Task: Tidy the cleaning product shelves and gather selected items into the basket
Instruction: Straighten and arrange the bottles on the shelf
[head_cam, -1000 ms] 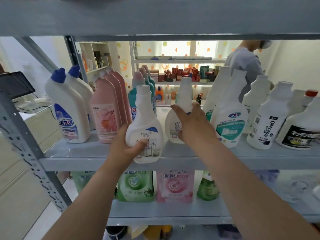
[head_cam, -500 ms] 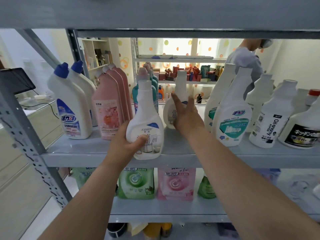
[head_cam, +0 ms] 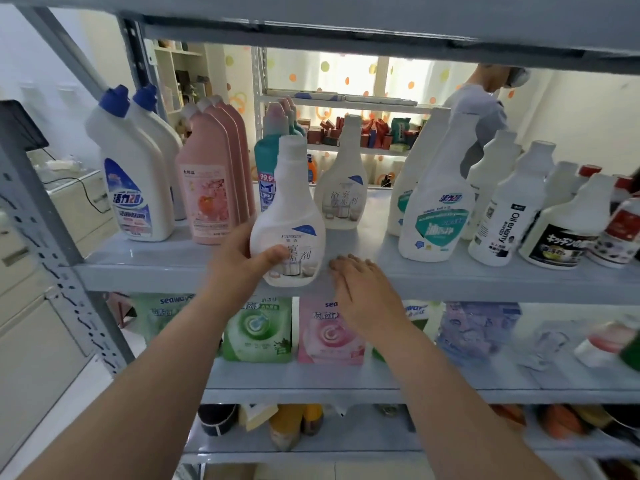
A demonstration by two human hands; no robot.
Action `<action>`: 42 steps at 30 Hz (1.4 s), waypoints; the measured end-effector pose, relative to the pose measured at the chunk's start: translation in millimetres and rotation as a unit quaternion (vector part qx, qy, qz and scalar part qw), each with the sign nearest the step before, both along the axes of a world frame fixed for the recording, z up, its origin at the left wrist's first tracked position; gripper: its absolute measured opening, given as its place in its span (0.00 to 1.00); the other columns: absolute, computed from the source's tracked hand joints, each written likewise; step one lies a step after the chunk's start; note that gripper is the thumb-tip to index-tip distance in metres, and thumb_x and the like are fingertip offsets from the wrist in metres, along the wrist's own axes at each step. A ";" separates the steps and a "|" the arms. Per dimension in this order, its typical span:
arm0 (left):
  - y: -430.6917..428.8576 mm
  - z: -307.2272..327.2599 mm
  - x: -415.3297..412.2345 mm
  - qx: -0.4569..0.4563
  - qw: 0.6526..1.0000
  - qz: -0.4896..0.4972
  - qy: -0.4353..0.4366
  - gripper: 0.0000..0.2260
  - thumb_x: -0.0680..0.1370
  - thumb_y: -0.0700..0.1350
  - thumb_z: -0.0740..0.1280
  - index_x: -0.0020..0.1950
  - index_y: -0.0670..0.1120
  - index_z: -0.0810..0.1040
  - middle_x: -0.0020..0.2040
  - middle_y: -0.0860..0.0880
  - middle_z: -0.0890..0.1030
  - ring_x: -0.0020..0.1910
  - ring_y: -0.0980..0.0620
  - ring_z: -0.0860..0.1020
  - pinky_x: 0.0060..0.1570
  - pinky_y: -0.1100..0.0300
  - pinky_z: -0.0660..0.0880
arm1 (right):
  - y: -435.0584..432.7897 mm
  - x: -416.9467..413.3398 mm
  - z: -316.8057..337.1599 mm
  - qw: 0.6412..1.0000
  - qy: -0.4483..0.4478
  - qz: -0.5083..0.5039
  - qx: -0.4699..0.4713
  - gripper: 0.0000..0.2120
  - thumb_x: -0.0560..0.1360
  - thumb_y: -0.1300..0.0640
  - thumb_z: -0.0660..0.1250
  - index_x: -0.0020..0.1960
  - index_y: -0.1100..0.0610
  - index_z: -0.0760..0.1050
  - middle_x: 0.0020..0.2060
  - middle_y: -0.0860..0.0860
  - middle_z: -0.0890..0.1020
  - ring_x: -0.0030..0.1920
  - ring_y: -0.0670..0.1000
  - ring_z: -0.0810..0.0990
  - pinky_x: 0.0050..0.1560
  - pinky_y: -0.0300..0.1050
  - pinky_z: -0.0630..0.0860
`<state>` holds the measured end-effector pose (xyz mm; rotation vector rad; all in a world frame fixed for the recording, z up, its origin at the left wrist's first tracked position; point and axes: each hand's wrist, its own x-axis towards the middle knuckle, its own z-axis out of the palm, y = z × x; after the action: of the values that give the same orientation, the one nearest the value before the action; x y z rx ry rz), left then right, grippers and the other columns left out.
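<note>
My left hand (head_cam: pixel 244 263) grips a white bathroom-cleaner bottle (head_cam: pixel 289 220) at the front edge of the grey shelf (head_cam: pixel 156 268), its base overhanging the lip. A second, identical white bottle (head_cam: pixel 341 188) stands upright further back on the same shelf, with nothing touching it. My right hand (head_cam: pixel 363 289) hovers in front of the shelf edge, palm down, fingers spread, holding nothing. No basket is visible.
Left on the shelf stand two blue-capped toilet cleaners (head_cam: pixel 133 174) and pink bottles (head_cam: pixel 211 178); a teal bottle (head_cam: pixel 268 161) sits behind the held one. White spray refills (head_cam: pixel 438 202) and labelled bottles (head_cam: pixel 505 216) fill the right. Refill pouches (head_cam: pixel 258 330) occupy the lower shelf. A person (head_cam: pixel 485 109) stands beyond.
My right hand pushed the second white bottle toward the back of the shelf, let it go and drew back to the front edge. My left hand keeps its bottle.
</note>
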<state>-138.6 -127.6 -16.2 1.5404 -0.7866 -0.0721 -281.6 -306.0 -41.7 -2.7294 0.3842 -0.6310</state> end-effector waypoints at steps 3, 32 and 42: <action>9.2 -8.3 -33.5 0.010 1.000 -0.013 0.023 0.21 0.68 0.65 0.73 0.60 0.62 0.79 0.51 0.54 0.86 0.47 0.54 0.85 0.41 0.55 0.83 | 27.9 -25.6 10.7 0.935 -0.083 0.100 0.330 0.18 0.83 0.35 0.58 0.70 0.37 0.72 0.60 0.31 0.80 0.62 0.33 0.77 0.57 0.29 0.73; 57.9 -132.3 -251.0 0.185 0.827 -0.244 0.472 0.45 0.58 0.62 0.78 0.72 0.53 0.69 0.57 0.49 0.80 0.51 0.47 0.79 0.40 0.54 0.80 | 96.1 -152.6 -80.4 0.646 -0.058 -0.081 0.757 0.18 0.76 0.50 0.69 0.57 0.62 0.73 0.46 0.60 0.79 0.41 0.56 0.79 0.44 0.51 0.78; -0.5 -157.5 -297.3 0.250 0.965 -0.074 0.015 0.51 0.59 0.47 0.79 0.78 0.58 0.58 0.70 0.57 0.68 0.70 0.49 0.70 0.63 0.47 0.76 | 47.1 -217.3 -91.3 0.778 -0.121 0.198 0.584 0.09 0.62 0.58 0.72 0.39 0.47 0.77 0.40 0.49 0.81 0.49 0.57 0.81 0.56 0.63 0.78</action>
<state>-435.9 -128.1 -173.6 1.9457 -0.9021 -0.4327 -498.9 -258.8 -133.1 -1.4286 0.0549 -0.3890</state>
